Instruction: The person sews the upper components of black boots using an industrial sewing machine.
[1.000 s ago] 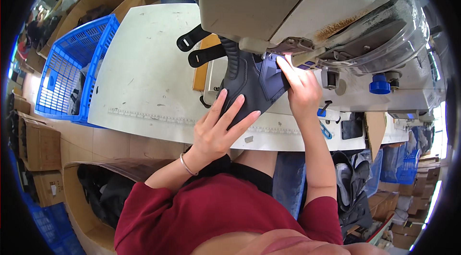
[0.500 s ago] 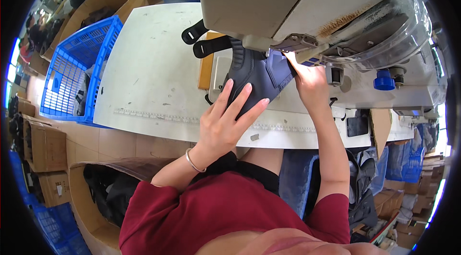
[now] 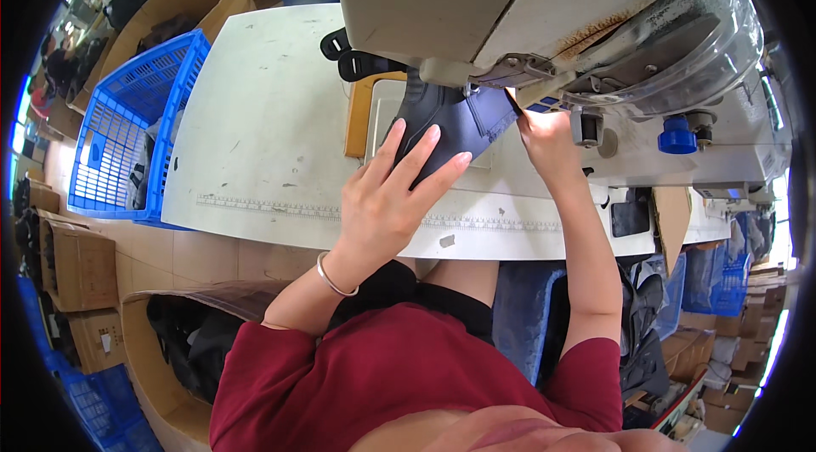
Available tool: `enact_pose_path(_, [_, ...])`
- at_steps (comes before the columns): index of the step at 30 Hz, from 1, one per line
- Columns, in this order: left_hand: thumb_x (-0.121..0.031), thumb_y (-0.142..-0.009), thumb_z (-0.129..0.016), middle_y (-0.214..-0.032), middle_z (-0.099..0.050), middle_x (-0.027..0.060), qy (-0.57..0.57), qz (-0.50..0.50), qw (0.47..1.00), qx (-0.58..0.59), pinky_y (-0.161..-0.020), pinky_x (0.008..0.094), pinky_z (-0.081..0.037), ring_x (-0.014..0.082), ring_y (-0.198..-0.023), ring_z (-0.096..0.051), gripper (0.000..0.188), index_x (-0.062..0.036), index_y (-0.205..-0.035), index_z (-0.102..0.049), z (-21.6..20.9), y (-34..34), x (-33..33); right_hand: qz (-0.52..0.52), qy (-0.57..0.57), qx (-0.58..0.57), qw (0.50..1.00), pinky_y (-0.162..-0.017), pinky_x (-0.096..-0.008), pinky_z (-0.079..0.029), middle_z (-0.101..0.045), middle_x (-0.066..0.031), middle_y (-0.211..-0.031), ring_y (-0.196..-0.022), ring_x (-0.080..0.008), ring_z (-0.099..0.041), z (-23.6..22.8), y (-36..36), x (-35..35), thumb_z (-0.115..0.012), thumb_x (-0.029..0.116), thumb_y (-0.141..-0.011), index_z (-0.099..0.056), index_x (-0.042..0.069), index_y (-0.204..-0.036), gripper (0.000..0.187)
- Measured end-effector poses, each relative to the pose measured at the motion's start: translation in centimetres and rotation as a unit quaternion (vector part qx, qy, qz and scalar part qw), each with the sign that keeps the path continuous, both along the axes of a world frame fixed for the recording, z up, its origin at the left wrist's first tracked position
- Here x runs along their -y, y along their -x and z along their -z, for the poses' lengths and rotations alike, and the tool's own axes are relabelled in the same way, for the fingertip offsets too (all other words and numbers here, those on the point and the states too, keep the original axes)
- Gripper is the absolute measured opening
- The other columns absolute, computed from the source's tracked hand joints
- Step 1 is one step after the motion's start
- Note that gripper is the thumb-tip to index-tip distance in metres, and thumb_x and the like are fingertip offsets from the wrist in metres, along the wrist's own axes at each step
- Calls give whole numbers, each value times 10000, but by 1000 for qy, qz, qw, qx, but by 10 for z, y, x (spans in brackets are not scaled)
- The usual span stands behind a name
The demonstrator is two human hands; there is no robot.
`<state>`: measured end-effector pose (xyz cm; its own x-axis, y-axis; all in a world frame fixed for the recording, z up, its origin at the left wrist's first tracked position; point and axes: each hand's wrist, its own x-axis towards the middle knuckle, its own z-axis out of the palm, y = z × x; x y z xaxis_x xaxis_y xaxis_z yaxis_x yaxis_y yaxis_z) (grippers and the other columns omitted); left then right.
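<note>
A dark grey padded fabric piece (image 3: 456, 126) with stitched panels lies under the head of a sewing machine (image 3: 442, 1). Two black straps (image 3: 361, 66) with slotted ends stick out at its far left. My left hand (image 3: 382, 201) lies flat on the near part of the piece, fingers spread and pressing it from above. At the right edge, beside the needle area, my right hand (image 3: 548, 144) pinches the piece between thumb and fingers. The machine's head partly covers the far end of the piece, and the right fingertips are partly hidden.
The white table (image 3: 255, 112) carries a printed ruler strip (image 3: 272, 208) along its near side. A blue crate (image 3: 110, 142) stands at its left. A phone-like dark slab (image 3: 630, 218) lies at right. Below left is a cardboard box (image 3: 183, 409) of black pieces. A person works far left.
The fabric piece has slid slightly away from me under the machine, its straps now farther back. Both hands stay on it; my right fingers look more bent. The whole view has shifted a little.
</note>
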<state>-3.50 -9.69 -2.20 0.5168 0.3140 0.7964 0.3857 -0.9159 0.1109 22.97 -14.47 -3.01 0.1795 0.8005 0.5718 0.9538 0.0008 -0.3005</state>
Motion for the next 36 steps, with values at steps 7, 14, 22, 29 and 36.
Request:
enact_pose_path(7, [44, -678, -594, -1084, -655, 65, 17, 20, 1000, -1, -603, 289, -542, 306, -957, -642, 457, -218, -1035, -706, -16, 0, -3, -33, -25, 32, 999, -612, -404, -440, -609, -152, -757, -700, -347, -567, -4, 2, -2, -697, 116, -721, -610, 15, -803, 157])
enact_pose_path(14, [52, -665, -586, -1070, -663, 61, 22, 43, 999, -13, -611, 300, -548, 303, -966, -645, 456, -211, -1015, -710, -20, 4, -14, -27, -10, 91, 995, -591, -398, -459, -597, -140, -735, -680, -326, -576, -17, 15, 1, -698, 94, -717, -611, 20, -784, 133])
enact_pose_path(22, [9, -684, -601, -1063, -670, 57, 59, 70, 996, -20, -690, 318, -563, 314, -989, -640, 373, -201, -966, -728, -26, 6, -26, 17, -44, 174, 984, -574, -378, -489, -584, -110, -817, -698, -279, -594, -29, 31, 7, -694, 84, -720, -622, 36, -804, 121])
enact_pose_path(29, [-59, -674, -648, -1056, -673, 65, 70, 119, 990, -19, -728, 324, -566, 316, -1005, -635, 312, -192, -943, -734, -24, 9, -50, 70, -24, 204, 976, -576, -361, -501, -576, -102, -851, -697, -259, -606, -32, 47, 14, -698, 97, -723, -652, 48, -867, 159])
enact_pose_path(36, [-9, -639, -669, -1065, -673, 63, 81, 150, 985, -26, -741, 330, -569, 309, -997, -638, 357, -186, -942, -730, -26, 10, -65, 106, -12, 174, 979, -556, -344, -500, -581, -101, -841, -657, -261, -620, -35, 57, 16, -670, 85, -758, -659, 40, -928, 176])
